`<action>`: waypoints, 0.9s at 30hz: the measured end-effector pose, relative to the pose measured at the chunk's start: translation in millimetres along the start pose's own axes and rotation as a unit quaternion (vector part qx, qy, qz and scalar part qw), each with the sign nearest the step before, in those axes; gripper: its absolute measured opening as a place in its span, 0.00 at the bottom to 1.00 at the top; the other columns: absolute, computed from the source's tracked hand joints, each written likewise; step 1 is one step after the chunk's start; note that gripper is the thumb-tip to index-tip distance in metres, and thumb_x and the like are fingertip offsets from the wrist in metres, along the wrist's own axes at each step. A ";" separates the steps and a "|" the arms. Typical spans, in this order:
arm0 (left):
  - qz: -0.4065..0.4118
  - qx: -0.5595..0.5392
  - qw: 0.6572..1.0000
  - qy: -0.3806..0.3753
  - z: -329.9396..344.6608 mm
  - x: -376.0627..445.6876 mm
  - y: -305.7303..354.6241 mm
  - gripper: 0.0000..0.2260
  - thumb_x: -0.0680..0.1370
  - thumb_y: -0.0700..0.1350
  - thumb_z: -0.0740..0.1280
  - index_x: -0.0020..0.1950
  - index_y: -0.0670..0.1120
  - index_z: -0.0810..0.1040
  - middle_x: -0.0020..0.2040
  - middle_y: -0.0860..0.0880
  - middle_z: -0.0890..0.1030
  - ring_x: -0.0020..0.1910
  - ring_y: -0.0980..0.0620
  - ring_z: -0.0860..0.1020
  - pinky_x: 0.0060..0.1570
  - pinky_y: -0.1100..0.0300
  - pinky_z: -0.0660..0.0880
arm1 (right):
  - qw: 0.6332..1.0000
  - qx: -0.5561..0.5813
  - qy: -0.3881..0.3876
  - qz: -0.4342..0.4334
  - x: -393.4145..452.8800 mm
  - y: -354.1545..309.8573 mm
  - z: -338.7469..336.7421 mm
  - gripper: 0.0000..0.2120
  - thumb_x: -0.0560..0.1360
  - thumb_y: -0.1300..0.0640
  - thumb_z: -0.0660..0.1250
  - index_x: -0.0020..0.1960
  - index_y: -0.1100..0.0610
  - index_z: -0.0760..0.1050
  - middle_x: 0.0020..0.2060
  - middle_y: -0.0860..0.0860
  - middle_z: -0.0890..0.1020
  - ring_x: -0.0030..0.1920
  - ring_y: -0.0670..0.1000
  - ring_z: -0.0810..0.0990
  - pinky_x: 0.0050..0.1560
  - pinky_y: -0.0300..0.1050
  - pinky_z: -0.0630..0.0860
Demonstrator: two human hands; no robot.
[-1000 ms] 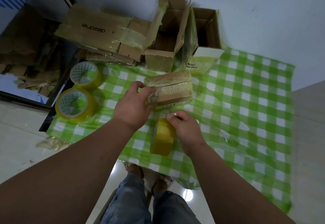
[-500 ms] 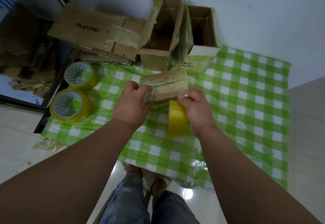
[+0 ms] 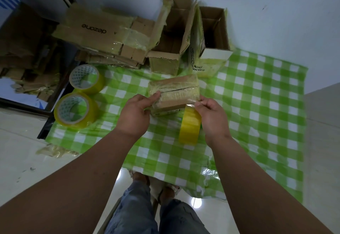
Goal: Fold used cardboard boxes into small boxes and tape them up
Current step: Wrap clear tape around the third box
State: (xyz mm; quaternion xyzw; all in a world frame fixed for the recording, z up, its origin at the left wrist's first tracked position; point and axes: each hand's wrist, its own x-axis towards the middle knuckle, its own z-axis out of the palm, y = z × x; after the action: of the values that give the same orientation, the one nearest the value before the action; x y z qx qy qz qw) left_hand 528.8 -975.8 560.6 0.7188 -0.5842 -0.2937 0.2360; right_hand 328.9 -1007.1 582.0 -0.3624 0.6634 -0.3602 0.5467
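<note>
Now our right hand [image 3: 211,118] has carried the yellow tape roll [image 3: 189,127] up from the near cloth to the small box's right end. Its fingers pinch the loose tape there, so we think taping can start. Our left hand [image 3: 135,113] grips the left end. The small box [image 3: 174,92] sits mid green checked cloth [image 3: 257,105], lying long from left to right, its slit on top.

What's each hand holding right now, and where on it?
The left hand grips the small taped box at its left end. The right hand pinches the loose strip of the yellow tape roll by the box's near right corner.
</note>
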 end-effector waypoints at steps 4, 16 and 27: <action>0.033 0.041 0.997 0.049 0.1 1.1 1.3 0.23 0.77 0.30 0.64 0.66 0.51 0.79 0.47 0.49 0.69 0.45 0.50 0.71 0.44 0.68 0.64 | 1.000 0.003 0.004 0.000 -3.9 -1.6 0.4 0.15 0.78 0.63 0.67 0.34 0.54 0.72 0.59 0.43 0.80 0.54 0.45 0.80 0.52 0.38 0.75; -0.107 0.000 0.994 0.015 2.3 -5.3 34.3 0.24 0.78 0.44 0.69 0.73 0.56 0.71 0.54 0.49 0.71 0.44 0.54 0.71 0.46 0.71 0.65 | 1.000 -0.002 0.028 0.011 -3.6 -2.5 4.2 0.12 0.78 0.61 0.67 0.36 0.54 0.74 0.57 0.45 0.81 0.53 0.43 0.79 0.51 0.35 0.72; -0.164 -0.010 0.982 0.090 -18.1 -5.0 21.4 0.21 0.79 0.43 0.67 0.72 0.56 0.73 0.55 0.47 0.74 0.42 0.55 0.72 0.50 0.65 0.67 | 0.999 -0.012 0.002 0.039 -19.2 -15.0 4.9 0.13 0.76 0.55 0.71 0.36 0.55 0.72 0.28 0.42 0.80 0.31 0.48 0.71 0.33 0.40 0.69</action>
State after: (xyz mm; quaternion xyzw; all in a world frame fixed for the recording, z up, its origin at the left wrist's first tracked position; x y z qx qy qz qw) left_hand 525.7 -975.4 588.8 0.8261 -0.4317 -0.2683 0.2433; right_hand 337.7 -997.9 603.4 -0.3419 0.6824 -0.3318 0.5544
